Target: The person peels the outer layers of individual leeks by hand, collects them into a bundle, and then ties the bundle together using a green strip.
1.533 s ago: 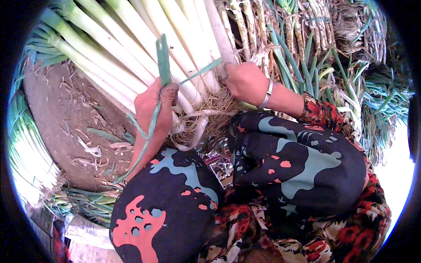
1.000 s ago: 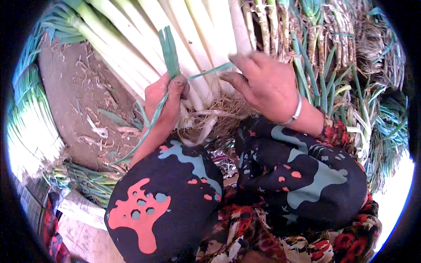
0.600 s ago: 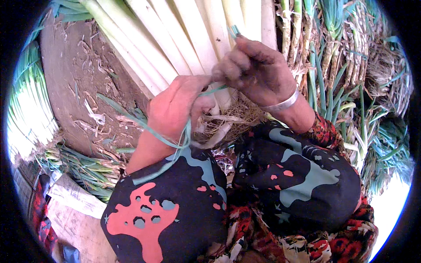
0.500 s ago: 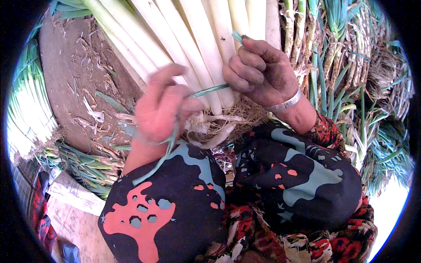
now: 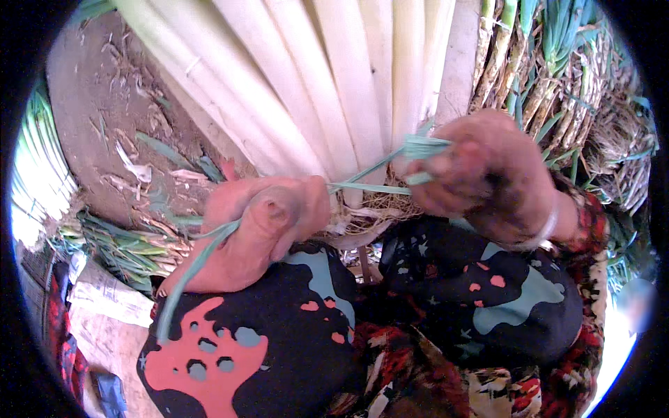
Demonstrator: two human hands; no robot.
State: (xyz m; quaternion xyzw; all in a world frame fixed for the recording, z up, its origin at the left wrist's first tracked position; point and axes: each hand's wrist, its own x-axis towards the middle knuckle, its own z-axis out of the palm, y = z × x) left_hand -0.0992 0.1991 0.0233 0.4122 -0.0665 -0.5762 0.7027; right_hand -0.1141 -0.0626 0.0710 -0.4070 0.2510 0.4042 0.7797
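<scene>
A bundle of thick white leeks (image 5: 352, 83) lies in front of me, with its roots (image 5: 380, 212) toward my knees. A green plastic string (image 5: 373, 188) passes across the stems near the root end. My left hand (image 5: 261, 223) is closed on the string beside the lower stems, and a loose tail of it hangs over my left knee. My right hand (image 5: 488, 181), smeared by motion, grips the string on the other side of the stems. Some turns of string show at its fingers. Between the two hands the string looks taut.
Bare soil (image 5: 104, 146) with dry leaf scraps lies left of the bundle. More white stalks (image 5: 42, 167) stand at the far left, and loose green stalks (image 5: 129, 244) lie below them. Several untrimmed stalks with roots (image 5: 557, 97) are heaped at right. My patterned knees (image 5: 481, 299) are close below.
My right hand has moved right and down, drawing the string out sideways. My left hand has moved slightly lower, and its fingers have closed. The leeks sit a little lower in view.
</scene>
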